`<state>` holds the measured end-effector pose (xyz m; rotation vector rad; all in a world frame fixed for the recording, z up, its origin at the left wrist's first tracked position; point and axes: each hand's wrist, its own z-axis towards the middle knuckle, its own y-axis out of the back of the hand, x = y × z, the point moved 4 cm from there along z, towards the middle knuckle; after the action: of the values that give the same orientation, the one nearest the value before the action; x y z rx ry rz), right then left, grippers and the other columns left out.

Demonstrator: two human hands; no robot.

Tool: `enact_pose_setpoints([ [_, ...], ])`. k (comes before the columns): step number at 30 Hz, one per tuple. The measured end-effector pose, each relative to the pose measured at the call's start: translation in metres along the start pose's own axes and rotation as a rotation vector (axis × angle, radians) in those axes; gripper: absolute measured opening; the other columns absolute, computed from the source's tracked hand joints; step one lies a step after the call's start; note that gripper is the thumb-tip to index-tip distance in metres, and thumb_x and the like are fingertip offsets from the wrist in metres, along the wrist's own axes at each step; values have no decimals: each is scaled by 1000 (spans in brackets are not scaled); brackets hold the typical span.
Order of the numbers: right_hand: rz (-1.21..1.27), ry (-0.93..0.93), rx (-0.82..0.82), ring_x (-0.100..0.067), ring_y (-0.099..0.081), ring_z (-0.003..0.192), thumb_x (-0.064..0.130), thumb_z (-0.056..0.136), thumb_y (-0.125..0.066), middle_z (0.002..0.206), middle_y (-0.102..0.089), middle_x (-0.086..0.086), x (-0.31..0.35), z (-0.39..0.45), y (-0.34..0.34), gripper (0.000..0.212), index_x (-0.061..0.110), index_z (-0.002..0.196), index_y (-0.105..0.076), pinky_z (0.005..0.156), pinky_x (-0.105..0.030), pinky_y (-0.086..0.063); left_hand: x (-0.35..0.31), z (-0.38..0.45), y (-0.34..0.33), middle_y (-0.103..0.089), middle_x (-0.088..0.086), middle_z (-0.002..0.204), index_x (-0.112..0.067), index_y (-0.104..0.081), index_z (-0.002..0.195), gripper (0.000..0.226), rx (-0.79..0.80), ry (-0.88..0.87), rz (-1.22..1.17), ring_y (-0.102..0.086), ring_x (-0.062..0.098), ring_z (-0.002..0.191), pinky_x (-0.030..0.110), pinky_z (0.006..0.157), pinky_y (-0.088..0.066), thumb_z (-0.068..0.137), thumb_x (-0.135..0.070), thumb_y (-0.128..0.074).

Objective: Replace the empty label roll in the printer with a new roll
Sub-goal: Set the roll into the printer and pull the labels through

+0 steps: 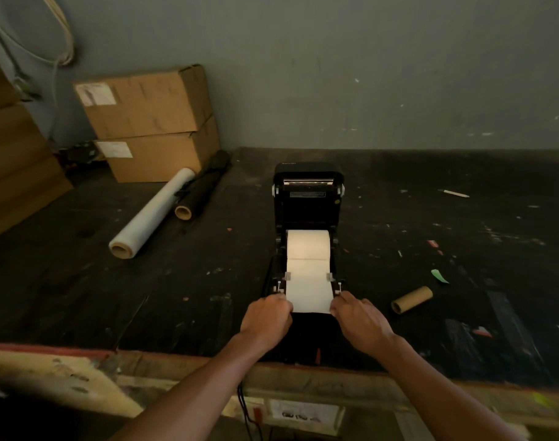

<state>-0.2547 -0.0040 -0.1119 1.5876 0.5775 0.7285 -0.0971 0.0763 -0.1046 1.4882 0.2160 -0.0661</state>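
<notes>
A black label printer [307,205] stands open in the middle of the dark table, its lid tilted back. A new white label roll [308,245] sits in its bay, and a strip of labels [308,288] runs forward over the front guides. My left hand [267,319] pinches the strip's left front corner. My right hand [359,319] pinches its right front corner. An empty brown cardboard core [411,300] lies on the table to the right of the printer.
A roll of clear stretch film [151,214] and a black roll [198,194] lie at the left. Stacked cardboard boxes [147,122] stand at the back left. A pen [453,193] and paper scraps lie at the right. A wooden table edge [176,370] runs near me.
</notes>
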Motion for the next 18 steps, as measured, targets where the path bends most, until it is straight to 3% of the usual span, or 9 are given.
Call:
enact_pose_setpoints([
  [18, 20, 16, 31, -16, -61, 92, 15, 92, -52, 117, -54, -5, 7, -28, 0, 24, 16, 115, -56, 83, -32, -50, -9, -25, -1, -66, 8, 95, -11, -70, 85, 21, 3, -18, -3, -64, 29, 83, 37, 67, -48, 87, -16, -50],
])
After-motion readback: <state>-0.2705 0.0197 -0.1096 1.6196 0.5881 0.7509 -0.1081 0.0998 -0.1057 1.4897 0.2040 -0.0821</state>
